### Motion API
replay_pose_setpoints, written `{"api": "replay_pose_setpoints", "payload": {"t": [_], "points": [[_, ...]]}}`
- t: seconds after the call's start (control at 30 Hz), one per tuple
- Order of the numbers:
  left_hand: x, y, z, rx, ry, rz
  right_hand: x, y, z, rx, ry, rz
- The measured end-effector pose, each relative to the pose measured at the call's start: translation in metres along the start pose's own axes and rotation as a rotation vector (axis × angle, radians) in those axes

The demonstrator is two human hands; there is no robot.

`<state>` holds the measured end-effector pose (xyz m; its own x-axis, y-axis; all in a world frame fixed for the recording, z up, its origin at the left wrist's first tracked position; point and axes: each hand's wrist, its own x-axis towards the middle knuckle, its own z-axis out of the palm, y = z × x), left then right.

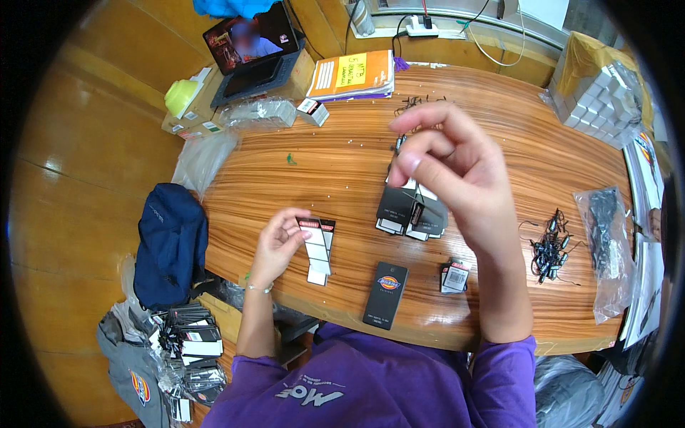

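Observation:
My left hand (280, 239) pinches a pair of overlapping hang tags (319, 250), white-faced with red bands, above the table's left half. My right hand (453, 160) is raised with its fingers curled and thumb bent in. A thin black tag string (415, 212) seems to hang from its fingertips, partly lost against the dark tags behind. Below that hand lies a stack of black hang tags (394, 203), partly hidden by it. One black tag (386, 295) with a coloured logo lies near the front edge. To its right stands a small block of stickered tags (454, 277).
A tangle of black strings (551, 246) lies at the right, beside a clear bag of black strings (605, 242). White boxes (603, 96) stand at the back right. Notebooks (353, 75) and a tablet (250, 39) are at the back. Strung tags (193, 349) pile up lower left.

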<state>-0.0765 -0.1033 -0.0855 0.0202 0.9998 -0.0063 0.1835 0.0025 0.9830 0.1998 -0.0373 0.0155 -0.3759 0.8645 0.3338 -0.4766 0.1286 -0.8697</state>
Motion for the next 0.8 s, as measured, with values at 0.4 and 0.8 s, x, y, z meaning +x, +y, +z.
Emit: {"api": "replay_pose_setpoints", "payload": {"t": [0.4,0.8], "points": [[0.034,0.099,0.087,0.043,0.150,0.396,0.002,0.025,0.014,-0.773,0.128,-0.383],[0.036,0.109,0.095,0.158,0.135,0.484,0.000,0.012,0.008,-0.710,0.153,-0.292]]}}
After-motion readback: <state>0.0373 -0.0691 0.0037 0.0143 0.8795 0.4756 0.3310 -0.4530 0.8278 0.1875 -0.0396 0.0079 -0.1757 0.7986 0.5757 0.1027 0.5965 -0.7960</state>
